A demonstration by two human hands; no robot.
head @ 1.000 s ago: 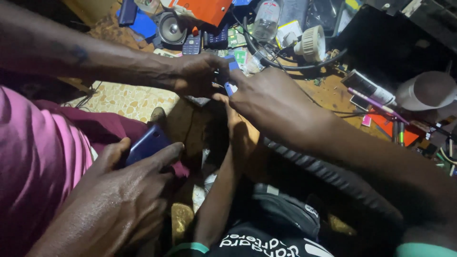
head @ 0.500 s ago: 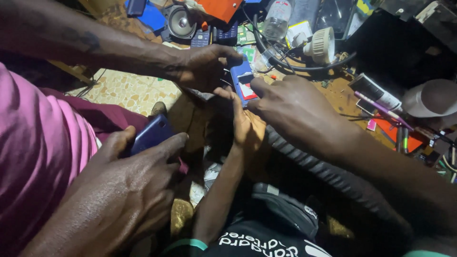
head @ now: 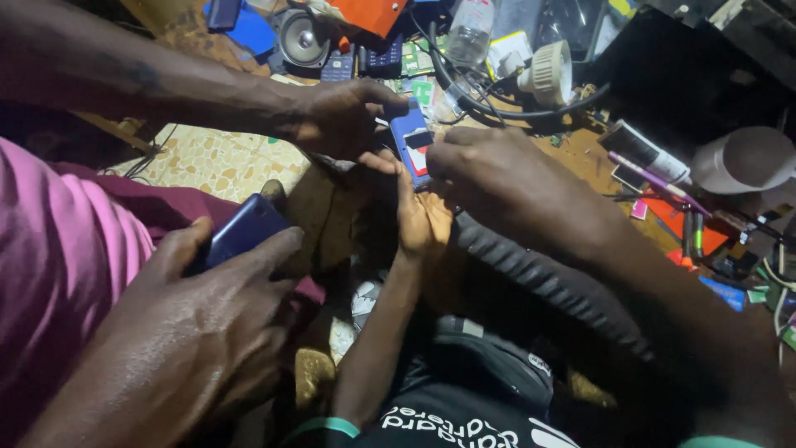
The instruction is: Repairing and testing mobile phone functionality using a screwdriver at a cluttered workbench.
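Where it stands upright, left hand (head: 417, 217) and right hand (head: 502, 176) (each grip narrow) pinch the blue phone (head: 412, 143).

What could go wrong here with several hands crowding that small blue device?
1. The small blue device sits between the right hand and another person's hand, with a third hand under it. A mismatched pull could probably drop it.
2. The left hand grips the dark blue phone alone, low beside the pink sleeve. It might slip while attention is elsewhere.
3. The black cable loops just behind the device and could snag fingers.
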